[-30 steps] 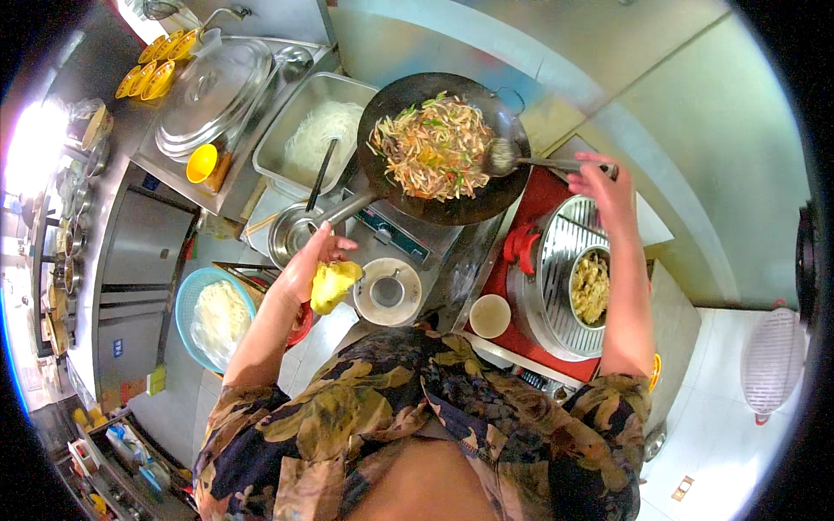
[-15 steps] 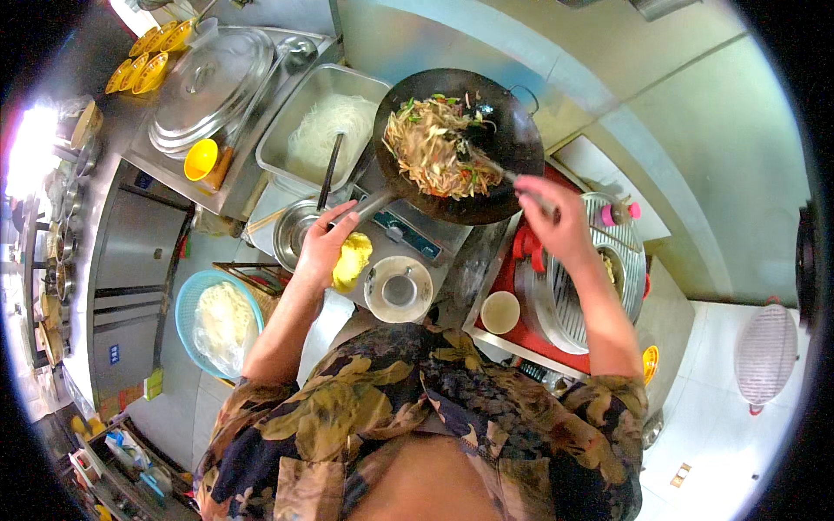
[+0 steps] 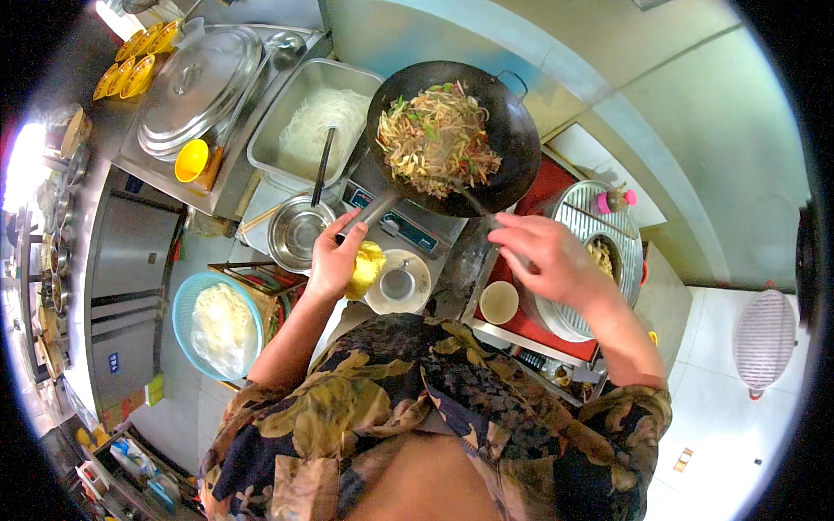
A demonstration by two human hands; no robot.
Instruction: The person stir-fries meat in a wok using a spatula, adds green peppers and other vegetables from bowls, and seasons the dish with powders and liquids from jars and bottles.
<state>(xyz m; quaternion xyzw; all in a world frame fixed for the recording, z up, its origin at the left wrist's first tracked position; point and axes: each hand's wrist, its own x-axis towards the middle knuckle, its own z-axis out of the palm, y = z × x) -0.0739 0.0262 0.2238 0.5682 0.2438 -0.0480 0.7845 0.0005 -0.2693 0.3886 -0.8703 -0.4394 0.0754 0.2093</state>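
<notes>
While the left hand [image 3: 334,260] clenches the wok handle [image 3: 369,211] with a yellow cloth [image 3: 366,268], the right hand [image 3: 547,258] grips a utensil [image 3: 469,198] reaching into the noodle-filled wok [image 3: 452,135] on the stove.

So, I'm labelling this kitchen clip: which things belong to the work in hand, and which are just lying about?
In use:
- wok of stir-fried noodles
- wok handle, gripped by the left hand along with a yellow cloth
- thin utensil running from the right hand into the wok

Lying about:
- tray of white noodles
- big steel lid
- blue basket
- small cup
</notes>
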